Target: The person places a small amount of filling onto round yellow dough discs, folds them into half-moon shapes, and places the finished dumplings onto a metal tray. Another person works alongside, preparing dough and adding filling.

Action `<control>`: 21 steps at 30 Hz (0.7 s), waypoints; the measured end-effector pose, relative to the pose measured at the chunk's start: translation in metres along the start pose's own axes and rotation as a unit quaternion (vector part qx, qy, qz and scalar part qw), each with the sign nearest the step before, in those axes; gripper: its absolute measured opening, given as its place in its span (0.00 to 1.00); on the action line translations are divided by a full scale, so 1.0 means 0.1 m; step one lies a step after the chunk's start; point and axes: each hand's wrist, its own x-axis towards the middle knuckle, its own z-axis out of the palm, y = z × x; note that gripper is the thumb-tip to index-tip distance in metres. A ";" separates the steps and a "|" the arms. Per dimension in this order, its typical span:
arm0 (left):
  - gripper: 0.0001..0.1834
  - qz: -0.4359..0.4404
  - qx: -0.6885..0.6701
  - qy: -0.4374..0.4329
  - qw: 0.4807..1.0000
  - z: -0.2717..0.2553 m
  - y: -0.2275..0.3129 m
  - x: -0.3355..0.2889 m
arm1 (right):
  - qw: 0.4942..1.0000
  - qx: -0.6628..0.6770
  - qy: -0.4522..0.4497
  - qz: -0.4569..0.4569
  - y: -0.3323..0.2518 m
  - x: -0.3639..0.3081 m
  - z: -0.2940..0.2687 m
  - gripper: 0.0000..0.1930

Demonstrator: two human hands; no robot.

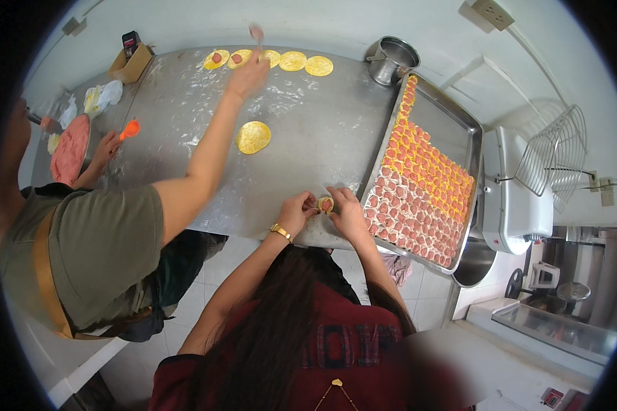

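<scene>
Close to the table's near edge, my left hand (297,214) and my right hand (348,217) are closed around a small open-topped dumpling (326,205). Its yellow wrapper is gathered about pink meat filling. The left fingers press its left side, the right fingers its right side. A gold watch sits on my left wrist. Ahead and to the left, one round yellow wrapper (253,138) lies flat. Just right of my right hand, a large metal tray (425,257) holds rows of finished dumplings (418,185), some yellow, some pale; its far right part shows bare metal.
A co-worker at left has one arm over a row of yellow wrappers (293,61), a blurred spoon (256,33) in hand; two wrappers bear meat. Their other hand holds an orange scoop (129,129) beside pink meat (70,151). A metal pot (393,60) stands beyond the tray.
</scene>
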 end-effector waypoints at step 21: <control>0.10 -0.121 -0.051 -0.080 0.988 0.52 0.33 -0.25 | 0.970 0.025 0.191 0.150 2.15 0.90 -2.19 0.18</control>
